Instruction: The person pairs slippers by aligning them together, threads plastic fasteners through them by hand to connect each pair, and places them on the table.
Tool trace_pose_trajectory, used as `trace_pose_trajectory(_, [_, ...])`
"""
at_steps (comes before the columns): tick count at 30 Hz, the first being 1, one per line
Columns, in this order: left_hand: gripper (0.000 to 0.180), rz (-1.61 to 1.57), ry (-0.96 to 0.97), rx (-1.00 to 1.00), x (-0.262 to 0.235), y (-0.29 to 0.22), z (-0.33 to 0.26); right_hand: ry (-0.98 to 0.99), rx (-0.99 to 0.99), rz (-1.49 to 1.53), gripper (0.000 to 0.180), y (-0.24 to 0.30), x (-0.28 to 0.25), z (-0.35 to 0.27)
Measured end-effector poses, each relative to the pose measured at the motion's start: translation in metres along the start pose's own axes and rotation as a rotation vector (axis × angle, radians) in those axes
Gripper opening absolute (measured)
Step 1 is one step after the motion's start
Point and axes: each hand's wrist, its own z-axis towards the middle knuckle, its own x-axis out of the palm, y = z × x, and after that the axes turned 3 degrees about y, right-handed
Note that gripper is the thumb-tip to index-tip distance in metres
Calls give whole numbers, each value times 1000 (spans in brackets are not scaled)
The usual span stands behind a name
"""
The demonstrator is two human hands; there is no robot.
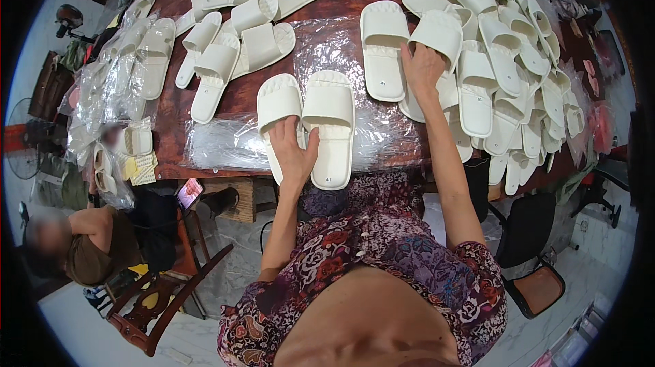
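Observation:
A pair of white slippers lies side by side at the table's near edge, heels toward me. My left hand (293,152) has its fingers tucked under the strap of the left slipper (280,99), and its thumb reaches toward the right slipper (329,104). Farther right, my right hand (424,72) has its fingers inside another white slipper (440,31), under the strap, with the thumb outside. Next to that one, on its left, lies a matching slipper (384,50). The fingertips of both hands are hidden by the straps.
A large heap of white slippers (505,53) covers the table's right side; more loose slippers (263,46) lie at the back left. Clear plastic bags (228,145) spread along the near edge. Bagged slippers (154,56) pile up at left. A person (102,237) sits at lower left; an office chair (525,230) stands at right.

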Motion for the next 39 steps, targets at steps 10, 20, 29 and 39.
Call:
trace_pose_trajectory(10, [43, 0, -15, 7, 2, 0, 0, -106, -71, -124, 33, -1, 13, 1])
trace_pose_trajectory(20, [42, -6, -40, 10, 6, 1, -2, -53, 20, -121, 35, -2, 24, 5])
trace_pose_trajectory(29, [43, -4, -47, 17, 9, 1, -2, -70, 23, 26, 38, 5, 1, 6])
trace_pose_trajectory(39, [44, -24, -32, 1, 7, 1, 0, 62, 60, 167, 42, 20, -60, -38])
